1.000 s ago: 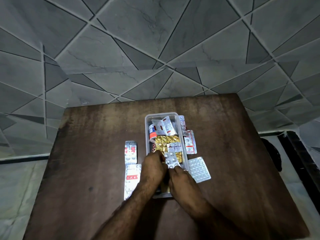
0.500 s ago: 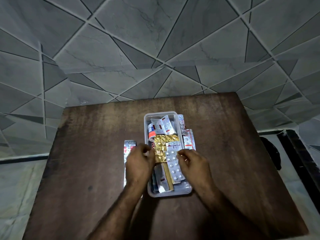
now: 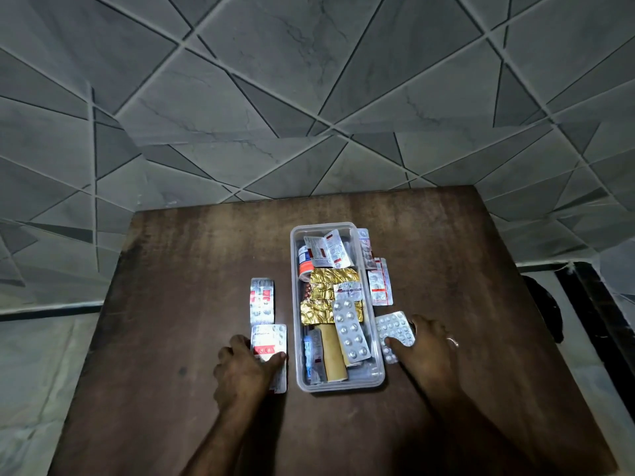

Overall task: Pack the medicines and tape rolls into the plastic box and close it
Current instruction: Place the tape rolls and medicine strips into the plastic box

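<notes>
A clear plastic box (image 3: 377, 376) stands open in the middle of the brown table, filled with gold foil strips (image 3: 330, 290), a silver blister strip (image 3: 351, 329), a tan roll (image 3: 331, 352) and a small bottle (image 3: 304, 262). My left hand (image 3: 242, 369) lies left of the box with thumb and fingers closing on a white and red medicine strip (image 3: 269, 341). My right hand (image 3: 424, 348) lies right of the box, pinching a silver blister strip (image 3: 393, 329) on the table. No lid is visible.
Another red and silver strip (image 3: 262, 298) lies on the table (image 3: 171, 338) left of the box. Two more strips (image 3: 379, 286) rest against the box's right wall. A grey tiled wall rises behind the table; the floor drops away at both sides.
Both hands have left the box and moved outward, the left onto the white and red strip, the right onto the silver blister strip. The blister strip they handled now lies in the box.
</notes>
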### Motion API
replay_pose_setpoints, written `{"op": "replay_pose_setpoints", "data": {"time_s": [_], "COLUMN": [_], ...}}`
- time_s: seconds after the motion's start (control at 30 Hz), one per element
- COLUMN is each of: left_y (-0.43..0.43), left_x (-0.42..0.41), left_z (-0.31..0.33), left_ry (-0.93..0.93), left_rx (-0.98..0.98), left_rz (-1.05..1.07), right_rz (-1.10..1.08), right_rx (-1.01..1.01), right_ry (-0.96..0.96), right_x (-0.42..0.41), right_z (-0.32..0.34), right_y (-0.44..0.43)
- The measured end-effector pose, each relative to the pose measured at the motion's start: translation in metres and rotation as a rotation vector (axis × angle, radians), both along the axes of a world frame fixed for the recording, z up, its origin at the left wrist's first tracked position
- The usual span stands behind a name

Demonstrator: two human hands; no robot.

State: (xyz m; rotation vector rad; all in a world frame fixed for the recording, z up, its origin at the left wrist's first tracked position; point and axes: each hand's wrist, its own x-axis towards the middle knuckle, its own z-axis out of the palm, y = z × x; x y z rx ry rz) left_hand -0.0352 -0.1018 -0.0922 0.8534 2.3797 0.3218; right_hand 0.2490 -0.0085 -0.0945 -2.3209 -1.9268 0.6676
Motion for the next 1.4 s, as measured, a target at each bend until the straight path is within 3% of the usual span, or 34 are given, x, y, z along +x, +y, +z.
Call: {"op": "replay_pose_setpoints", "data": {"time_s": [0.27, 0.53, 0.67, 0.9, 1.1, 1.4], "left_y": [0.008, 0.011, 0.009, 0.011, 0.018, 0.047], "left_x": [0.005, -0.008, -0.023, -0.050, -0.059, -0.023], "left_z": [0.005, 0.007, 0.006, 0.020, 0.064, 0.110], "left_ry": [0.041, -0.082, -0.181, -0.552, -0.616, -0.661], "left_rx": [-0.014, 0.085, 0.098, 0.085, 0.135, 0.432], "left_rz": [-0.010, 0.102, 0.168, 0.279, 0.285, 0.157], "right_rz": [0.001, -0.091, -0.175, -0.382, -0.388, -0.288], "right_rx": [-0.068, -0.066, 0.001, -0.024, 0.083, 0.117], "right_ry": [0.012, 0.118, 0.267, 0.568, 0.768, 0.929], "right_x": [-0.012, -0.012, -0.003, 0.005, -0.003, -0.047], "right_z": [0.000, 0.002, 0.000, 0.005, 0.037, 0.070], "right_y": [-0.006, 0.001, 0.006, 0.021, 0.035, 0.040]}}
